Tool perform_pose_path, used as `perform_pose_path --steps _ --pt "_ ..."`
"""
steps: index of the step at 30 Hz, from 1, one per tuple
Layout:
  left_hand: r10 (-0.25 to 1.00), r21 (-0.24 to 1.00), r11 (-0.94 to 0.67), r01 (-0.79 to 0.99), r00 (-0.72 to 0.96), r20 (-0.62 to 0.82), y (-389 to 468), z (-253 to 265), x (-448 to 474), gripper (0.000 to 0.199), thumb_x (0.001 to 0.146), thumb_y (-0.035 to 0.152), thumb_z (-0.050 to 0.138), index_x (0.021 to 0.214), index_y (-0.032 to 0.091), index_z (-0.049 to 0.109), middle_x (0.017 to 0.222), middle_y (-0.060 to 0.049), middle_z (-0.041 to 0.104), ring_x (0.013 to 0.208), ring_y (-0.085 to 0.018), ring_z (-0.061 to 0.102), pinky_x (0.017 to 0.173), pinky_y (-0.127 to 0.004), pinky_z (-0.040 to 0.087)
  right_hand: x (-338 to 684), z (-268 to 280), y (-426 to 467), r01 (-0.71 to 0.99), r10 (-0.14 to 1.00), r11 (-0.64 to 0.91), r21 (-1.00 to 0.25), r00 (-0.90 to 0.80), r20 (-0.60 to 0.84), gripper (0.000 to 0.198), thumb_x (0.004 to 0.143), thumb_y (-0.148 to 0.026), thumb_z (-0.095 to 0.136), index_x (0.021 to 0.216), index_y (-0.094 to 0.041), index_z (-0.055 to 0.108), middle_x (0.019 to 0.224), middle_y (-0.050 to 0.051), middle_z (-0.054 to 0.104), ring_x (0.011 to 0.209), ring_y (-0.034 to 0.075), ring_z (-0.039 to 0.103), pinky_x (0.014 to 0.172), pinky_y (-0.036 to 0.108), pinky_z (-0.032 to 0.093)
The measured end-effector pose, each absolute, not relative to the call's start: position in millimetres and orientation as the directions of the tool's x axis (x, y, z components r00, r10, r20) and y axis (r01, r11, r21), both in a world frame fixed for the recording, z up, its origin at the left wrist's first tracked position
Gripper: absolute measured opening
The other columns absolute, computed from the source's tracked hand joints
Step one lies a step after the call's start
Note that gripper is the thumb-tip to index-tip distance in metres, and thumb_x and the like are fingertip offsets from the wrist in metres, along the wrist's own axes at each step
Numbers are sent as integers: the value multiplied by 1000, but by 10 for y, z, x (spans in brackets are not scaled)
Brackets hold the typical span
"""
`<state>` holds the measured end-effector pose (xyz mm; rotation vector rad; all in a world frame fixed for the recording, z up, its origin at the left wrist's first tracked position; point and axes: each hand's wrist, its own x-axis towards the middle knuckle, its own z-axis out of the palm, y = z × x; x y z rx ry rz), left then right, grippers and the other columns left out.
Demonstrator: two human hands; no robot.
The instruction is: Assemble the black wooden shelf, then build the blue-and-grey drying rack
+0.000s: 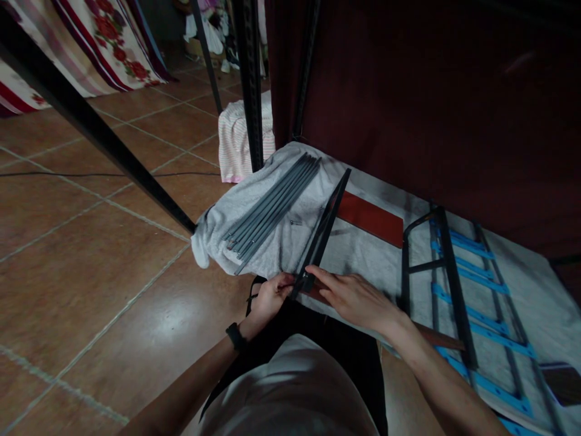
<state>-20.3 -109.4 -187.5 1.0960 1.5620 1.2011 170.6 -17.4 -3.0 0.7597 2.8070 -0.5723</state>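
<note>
A dark metal bar (324, 233), long and narrow, leans slantwise over the towel-covered surface, its near end close to my lap. My left hand (273, 295) is closed, thumb and fingertips pinched at that near end, and wears a dark wristband (236, 336). From the other side my right hand (358, 297) reaches in, index finger stretched out and its tip touching the bar near a small shiny spot. The other right fingers are partly bent, apart from the index. Beyond the bar lies a flat reddish-orange board (372, 219).
Several grey rods (275, 206) lie bundled on the pale towel (218, 227), a small metal piece (296, 222) beside them. Rightward are a black frame (449, 272) and blue slatted pieces (499, 336). Dark upright posts (250, 85) stand left; a maroon panel (408, 109) rises behind.
</note>
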Motion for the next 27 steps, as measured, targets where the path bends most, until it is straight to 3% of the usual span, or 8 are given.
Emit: perform_pose_path --steps 4,10,18,24,27 --pt "956 966 214 146 -233 -177 -1076 -1894 -234 20 82 26 62 96 18 74 92 -7 74 87 -22 67 80 -32 51 1700 -34 -176 517 447 795 -317 -853 -270 58 100 -21 46 156 -28 34 130 8 71 103 26 74 84 32 54" --pt "962 978 188 86 -219 -166 -1012 -1966 -190 14 81 25 59 87 16 68 77 -4 69 74 -18 63 72 -29 50 1699 -24 -173 522 449 791 -319 -850 -277 58 100 -20 45 157 -27 33 129 7 71 102 25 75 85 32 54" --pt "973 957 183 223 -184 -143 -1067 -1853 -242 20 84 24 58 94 19 73 95 -7 74 90 -22 67 82 -32 49 1711 -25 -167 534 455 785 -312 -840 -295 57 101 -22 44 157 -28 33 129 8 71 105 26 74 87 33 54" --pt "968 925 239 296 -141 -205 -1020 -1805 -252 22 84 24 52 85 17 73 72 -4 68 66 -18 60 64 -28 43 1697 -34 -170 532 449 790 -305 -841 -303 57 101 -22 43 157 -27 33 128 8 72 102 25 74 85 33 54" --pt "969 927 236 291 -147 -200 -1011 -1834 -233 21 82 22 50 81 17 70 69 -3 66 65 -17 58 62 -27 42 1699 -30 -175 532 447 788 -310 -841 -305 57 101 -21 43 157 -27 33 129 8 71 103 25 74 86 33 54"
